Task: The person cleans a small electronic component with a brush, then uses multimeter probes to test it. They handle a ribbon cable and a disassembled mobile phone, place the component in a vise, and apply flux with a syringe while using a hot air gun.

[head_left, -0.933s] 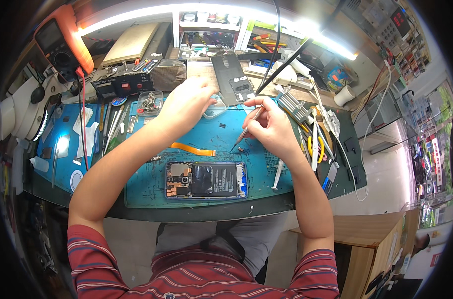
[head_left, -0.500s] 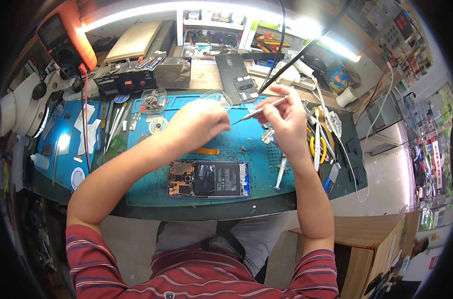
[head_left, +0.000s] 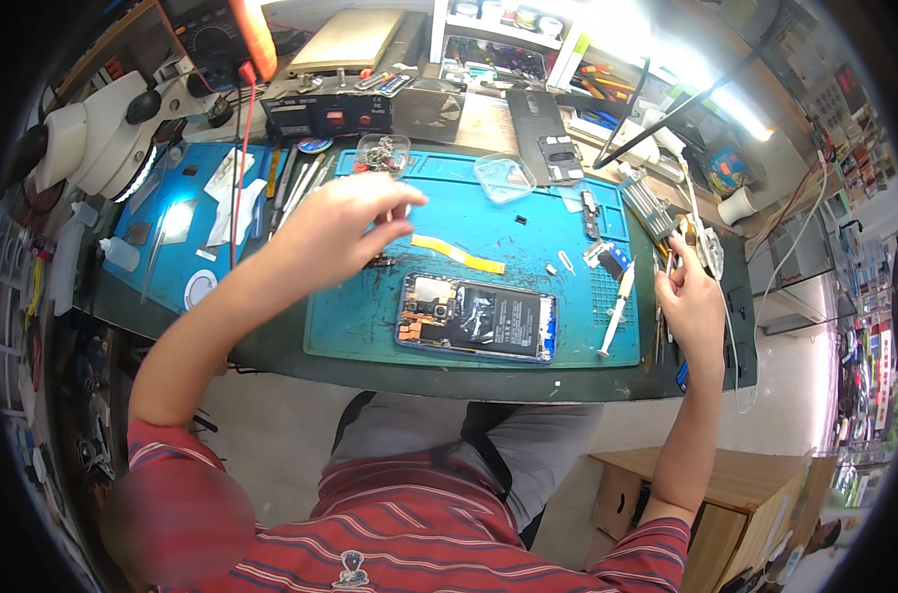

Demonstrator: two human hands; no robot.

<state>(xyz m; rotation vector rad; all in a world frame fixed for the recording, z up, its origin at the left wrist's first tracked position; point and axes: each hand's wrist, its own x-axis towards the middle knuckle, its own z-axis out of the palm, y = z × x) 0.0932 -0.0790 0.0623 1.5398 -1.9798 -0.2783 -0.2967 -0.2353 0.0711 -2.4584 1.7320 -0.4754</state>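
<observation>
Over the left part of the blue work mat (head_left: 360, 326), my left hand (head_left: 345, 222) hovers with thumb and forefinger apart and nothing visible between them. Its nearest neighbours are a yellow-orange flex cable (head_left: 459, 255) and a clear box of small screws (head_left: 382, 156). My right hand (head_left: 688, 292) is at the mat's right side, its fingertips closed on a thin tool (head_left: 670, 261) beside a metal tool rack (head_left: 650, 205). Between the hands lies an opened phone (head_left: 478, 316) with its dark battery and copper-coloured board area exposed. A white syringe (head_left: 619, 311) rests near my right hand.
A dark phone back cover (head_left: 530, 124) leans at the mat's far edge, near a clear plastic lid (head_left: 505, 178). Small metal parts (head_left: 592, 215) lie at right. A microscope (head_left: 93, 133) and an orange multimeter (head_left: 216, 40) stand at left. A black cable arm (head_left: 686, 99) crosses the back right.
My right hand has moved right, from above the mat to the tool rack. My left hand has drawn away from it, leftward over the mat. The view has shifted, revealing more of the flex cable.
</observation>
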